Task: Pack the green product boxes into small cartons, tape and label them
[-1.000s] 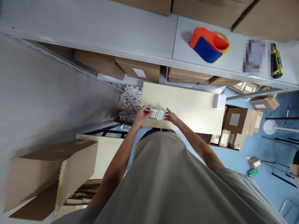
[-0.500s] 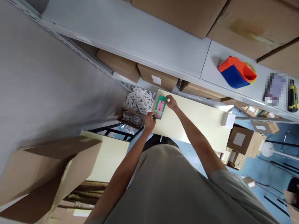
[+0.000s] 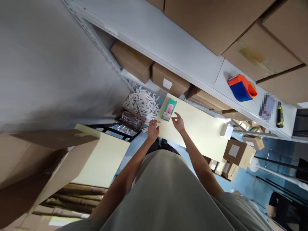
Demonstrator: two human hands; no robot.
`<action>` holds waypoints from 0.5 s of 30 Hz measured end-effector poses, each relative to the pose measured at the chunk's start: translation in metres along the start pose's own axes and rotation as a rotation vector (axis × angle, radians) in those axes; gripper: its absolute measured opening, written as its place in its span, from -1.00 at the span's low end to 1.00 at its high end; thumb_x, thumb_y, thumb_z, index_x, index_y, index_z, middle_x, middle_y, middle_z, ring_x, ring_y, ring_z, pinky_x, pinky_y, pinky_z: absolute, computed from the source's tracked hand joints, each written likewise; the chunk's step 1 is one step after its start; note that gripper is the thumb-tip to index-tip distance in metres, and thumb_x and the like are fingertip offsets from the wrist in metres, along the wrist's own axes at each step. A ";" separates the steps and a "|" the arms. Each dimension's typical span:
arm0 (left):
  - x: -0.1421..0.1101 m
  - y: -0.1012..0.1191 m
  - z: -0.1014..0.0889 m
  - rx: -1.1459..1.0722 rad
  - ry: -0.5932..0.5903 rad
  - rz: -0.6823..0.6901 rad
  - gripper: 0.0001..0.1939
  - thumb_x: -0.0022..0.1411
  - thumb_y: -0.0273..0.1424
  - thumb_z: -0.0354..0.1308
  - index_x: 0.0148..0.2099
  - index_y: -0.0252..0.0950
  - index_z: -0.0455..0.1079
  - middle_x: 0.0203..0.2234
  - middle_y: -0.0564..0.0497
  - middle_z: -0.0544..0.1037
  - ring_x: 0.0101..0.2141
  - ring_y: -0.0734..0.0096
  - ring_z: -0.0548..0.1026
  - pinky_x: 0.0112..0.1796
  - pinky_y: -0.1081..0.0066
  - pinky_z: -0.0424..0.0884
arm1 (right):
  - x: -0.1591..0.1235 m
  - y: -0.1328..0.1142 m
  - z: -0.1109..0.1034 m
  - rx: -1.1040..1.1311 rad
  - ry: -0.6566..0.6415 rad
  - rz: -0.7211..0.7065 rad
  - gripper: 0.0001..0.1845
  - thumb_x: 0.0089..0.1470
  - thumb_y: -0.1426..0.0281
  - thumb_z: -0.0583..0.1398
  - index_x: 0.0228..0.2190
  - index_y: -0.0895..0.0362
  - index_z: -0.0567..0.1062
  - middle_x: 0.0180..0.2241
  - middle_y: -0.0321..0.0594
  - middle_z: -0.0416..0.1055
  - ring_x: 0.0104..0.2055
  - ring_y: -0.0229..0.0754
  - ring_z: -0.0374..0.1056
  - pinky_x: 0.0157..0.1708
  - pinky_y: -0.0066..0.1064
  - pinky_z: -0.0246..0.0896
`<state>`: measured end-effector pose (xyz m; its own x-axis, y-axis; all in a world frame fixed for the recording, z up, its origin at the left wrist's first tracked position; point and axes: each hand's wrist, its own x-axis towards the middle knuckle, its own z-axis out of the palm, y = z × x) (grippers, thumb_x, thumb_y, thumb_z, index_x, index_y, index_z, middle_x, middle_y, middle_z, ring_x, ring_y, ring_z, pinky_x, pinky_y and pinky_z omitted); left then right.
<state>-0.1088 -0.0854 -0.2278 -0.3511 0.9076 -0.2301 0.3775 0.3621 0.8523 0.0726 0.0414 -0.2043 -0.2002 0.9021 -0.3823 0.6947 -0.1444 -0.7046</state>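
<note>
A small green packet with a pink item on its face [image 3: 169, 109] lies flat near the far left corner of a pale yellow table [image 3: 202, 128]. My left hand [image 3: 153, 128] hovers at the table's near left edge, fingers loosely curled and empty. My right hand [image 3: 178, 122] is just right of the packet, fingers spread and holding nothing. Neither hand touches the packet.
A grey shelf [image 3: 168, 48] holds cardboard boxes, a red-and-blue tape dispenser [image 3: 242, 87] and a yellow-black tool [image 3: 278, 114]. A box of white strips [image 3: 141, 103] sits left of the table. An open carton [image 3: 36, 166] stands at near left; small boxes [image 3: 234, 154] lie right.
Both hands held the green packet, laid it flat on the table's far left corner and let go. They have drawn back a little. The view has tilted.
</note>
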 end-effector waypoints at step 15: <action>-0.250 -0.030 -0.050 -0.182 0.605 -0.180 -0.68 0.32 -0.56 0.20 0.01 -0.21 0.68 -0.04 -0.14 0.61 -0.25 0.22 0.58 -0.04 0.17 0.62 | -0.188 0.005 0.091 0.242 -0.465 -0.359 -0.39 0.38 -0.03 0.25 0.25 0.08 0.55 0.31 0.12 0.56 0.17 0.10 0.65 0.12 -0.07 0.65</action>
<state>-0.0751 -0.3339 -0.1723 -0.8355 0.5369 -0.1171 0.1352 0.4073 0.9033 0.0507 -0.1663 -0.1903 -0.7086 0.6485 -0.2781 0.3636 -0.0022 -0.9315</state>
